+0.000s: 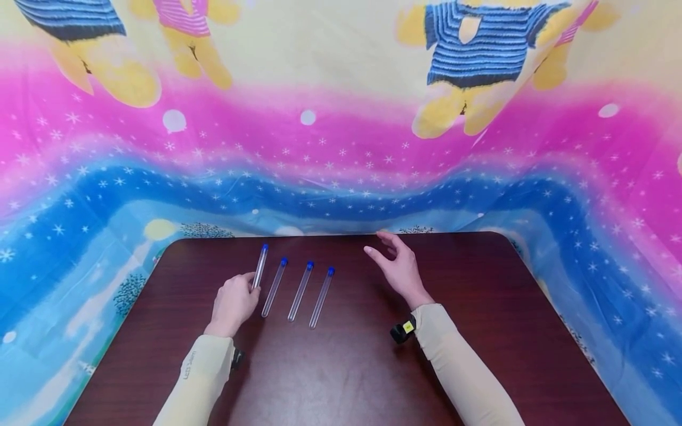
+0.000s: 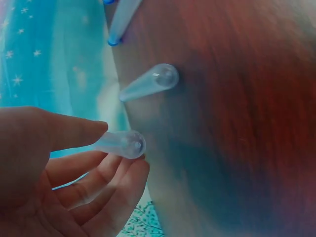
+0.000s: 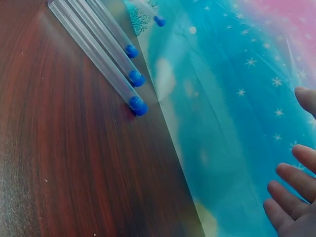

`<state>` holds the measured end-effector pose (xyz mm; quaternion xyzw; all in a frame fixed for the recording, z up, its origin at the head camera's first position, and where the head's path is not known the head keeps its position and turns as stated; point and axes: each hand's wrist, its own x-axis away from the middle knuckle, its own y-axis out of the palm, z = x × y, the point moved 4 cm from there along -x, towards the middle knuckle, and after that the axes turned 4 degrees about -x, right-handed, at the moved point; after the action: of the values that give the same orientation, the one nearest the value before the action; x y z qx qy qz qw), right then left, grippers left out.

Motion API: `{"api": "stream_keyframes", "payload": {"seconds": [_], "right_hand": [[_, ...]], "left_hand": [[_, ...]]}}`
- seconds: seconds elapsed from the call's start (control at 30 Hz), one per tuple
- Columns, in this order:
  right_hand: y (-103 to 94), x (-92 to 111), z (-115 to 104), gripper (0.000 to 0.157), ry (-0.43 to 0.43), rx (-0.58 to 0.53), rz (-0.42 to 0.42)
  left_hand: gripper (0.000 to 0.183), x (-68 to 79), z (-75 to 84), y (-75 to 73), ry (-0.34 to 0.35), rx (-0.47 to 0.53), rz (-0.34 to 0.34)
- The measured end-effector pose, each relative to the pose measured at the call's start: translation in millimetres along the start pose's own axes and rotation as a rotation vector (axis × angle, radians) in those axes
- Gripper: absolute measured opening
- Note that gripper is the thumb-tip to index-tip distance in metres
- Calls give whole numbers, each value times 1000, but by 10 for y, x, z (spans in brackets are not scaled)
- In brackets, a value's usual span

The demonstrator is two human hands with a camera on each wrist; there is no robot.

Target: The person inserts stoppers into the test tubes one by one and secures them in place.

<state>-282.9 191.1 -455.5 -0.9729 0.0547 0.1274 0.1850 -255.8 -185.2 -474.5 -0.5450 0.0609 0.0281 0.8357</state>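
My left hand (image 1: 234, 302) pinches a clear test tube (image 1: 259, 267) with a blue cap near its rounded end, the cap pointing away from me. In the left wrist view the thumb lies along one side of this held tube (image 2: 123, 143), with the fingers curled beneath it. To its right, three more blue-capped test tubes lie side by side on the table: a near one (image 1: 274, 288), a middle one (image 1: 301, 291) and a right one (image 1: 322, 298). Over the table's right part my right hand (image 1: 401, 267) holds nothing, its fingers spread and relaxed.
The dark wooden table (image 1: 341, 373) has rounded far corners. Behind and around it hangs a printed cloth (image 1: 319, 142) in pink and blue, reaching down to the table's edges. Each wrist carries a small black camera, such as the right wrist camera (image 1: 402, 330).
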Motion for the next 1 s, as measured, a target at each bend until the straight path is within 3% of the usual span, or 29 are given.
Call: {"api": "stream_keyframes", "payload": {"seconds": [0.3,1.0], "right_hand": [[-45,-8,-14,65,-30,58,-3],[-279,-185,-219,77,-150,329,-31]], "left_hand": [[42,-29,-61,122,-48,-23,-94],[44,-35,-107,294,-78,-61,-122]]}}
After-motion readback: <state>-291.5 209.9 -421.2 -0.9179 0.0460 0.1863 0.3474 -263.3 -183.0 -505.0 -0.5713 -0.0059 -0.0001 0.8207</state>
